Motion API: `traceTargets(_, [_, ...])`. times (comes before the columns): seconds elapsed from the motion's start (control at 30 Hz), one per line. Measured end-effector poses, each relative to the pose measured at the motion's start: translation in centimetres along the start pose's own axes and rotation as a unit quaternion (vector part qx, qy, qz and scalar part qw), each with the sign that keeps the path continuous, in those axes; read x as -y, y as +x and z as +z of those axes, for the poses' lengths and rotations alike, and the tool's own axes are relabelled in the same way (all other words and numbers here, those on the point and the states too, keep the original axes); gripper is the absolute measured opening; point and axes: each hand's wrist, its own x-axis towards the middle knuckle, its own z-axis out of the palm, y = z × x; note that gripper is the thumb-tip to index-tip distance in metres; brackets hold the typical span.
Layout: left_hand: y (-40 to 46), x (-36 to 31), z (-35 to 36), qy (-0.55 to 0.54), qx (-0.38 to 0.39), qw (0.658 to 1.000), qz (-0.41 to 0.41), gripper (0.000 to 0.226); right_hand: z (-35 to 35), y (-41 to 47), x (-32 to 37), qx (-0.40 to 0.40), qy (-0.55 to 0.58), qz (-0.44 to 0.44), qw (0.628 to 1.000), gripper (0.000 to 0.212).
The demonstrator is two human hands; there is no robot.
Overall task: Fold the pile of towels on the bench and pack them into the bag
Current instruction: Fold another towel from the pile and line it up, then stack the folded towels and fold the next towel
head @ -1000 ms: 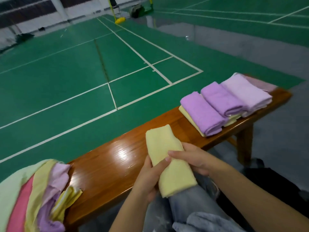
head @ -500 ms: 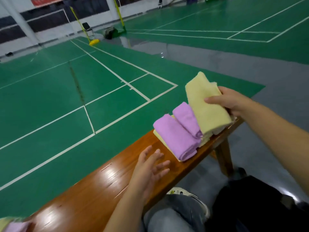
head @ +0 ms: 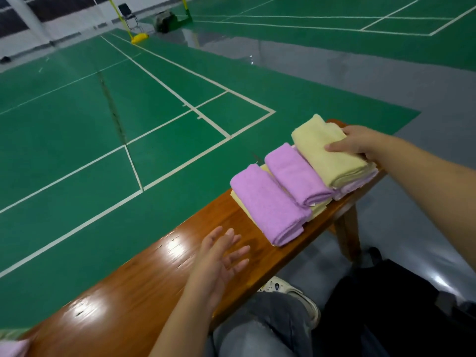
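we are in the stacking part of the job: our right hand [head: 356, 143] is curled over a folded pale-yellow terry towel [head: 327, 155], thumb along its near side, as it lies on top of a folded light-pink towel [head: 360, 182] at the far end of the glossy brown wooden bench [head: 144, 284]. just beside it, nearer to us, lie two folded lilac towels [head: 273, 204], overlapping in a row, with another pale-yellow one [head: 318, 208] showing beneath them. our left hand [head: 219, 258] hovers over the bare bench with fingers spread and relaxed, gripping nothing. only a pink corner of the unfolded pile [head: 11, 349] shows at the lower-left edge, so we judge folding is partly done and packing not yet begun. the black fabric bag [head: 386, 305] sits on the floor by our knee, well apart from the row. next, we judge, the right hand should let go without dragging the towel off the stack, and the left should reach back for another loose towel.
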Motion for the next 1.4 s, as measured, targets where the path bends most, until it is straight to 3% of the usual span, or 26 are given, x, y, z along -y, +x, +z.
traceTargets(0.1, [-0.1,0.3,0.2,-0.010,0.001,1.000,-0.012,0.060,-0.2,-1.1,0.8,-0.095,-0.145,-0.058,0.983,0.069])
traceTargets(0.23, [-1.0,0.1,-0.5,-0.029,0.001,1.000,-0.003,0.049,2.2,-5.3,3.2,-0.124,-0.124,-0.178,0.968,0.056])
traceTargets(0.33, [-2.2,-0.3,-2.5,-0.053,-0.034,0.998,0.009,0.047,6.3,-11.3,5.4,-0.019,-0.026,-0.259,0.965,0.047])
traceTargets(0.47, [-4.4,-0.1,-6.9,-0.086,-0.083,0.993,0.020,0.048,13.2,-19.0,7.1,0.164,0.029,-0.303,0.938,0.037])
traceTargets(0.7, [-10.7,-0.8,-16.8,-0.134,-0.192,0.967,0.099,0.029,25.8,-27.9,9.8,0.310,0.092,-0.296,0.899,0.018])
traceTargets(0.83, [-14.9,-0.9,-22.8,-0.098,-0.280,0.944,0.147,0.034,30.9,-32.3,11.2,0.375,0.067,-0.301,0.874,0.013])
traceTargets(0.9, [-16.9,-0.6,-26.0,-0.026,-0.366,0.915,0.169,0.036,32.7,-33.7,11.4,0.408,0.056,-0.299,0.861,0.011])
traceTargets(1.03, [-21.1,-0.1,-33.5,0.203,-0.543,0.792,0.188,0.038,35.3,-35.4,11.7,0.425,0.029,-0.291,0.857,0.011])
traceTargets(1.17, [-23.4,1.0,-40.1,0.334,-0.628,0.698,0.083,0.048,37.5,-36.9,12.3,0.440,0.036,-0.275,0.854,0.013])
traceTargets(1.27, [-24.1,2.4,-42.5,0.412,-0.624,0.663,-0.014,0.054,38.7,-37.9,12.5,0.457,0.035,-0.275,0.845,0.016])
traceTargets(1.4, [-24.3,3.1,-43.6,0.432,-0.621,0.654,0.021,0.033,39.5,-38.1,12.8,0.461,0.040,-0.268,0.845,0.016])
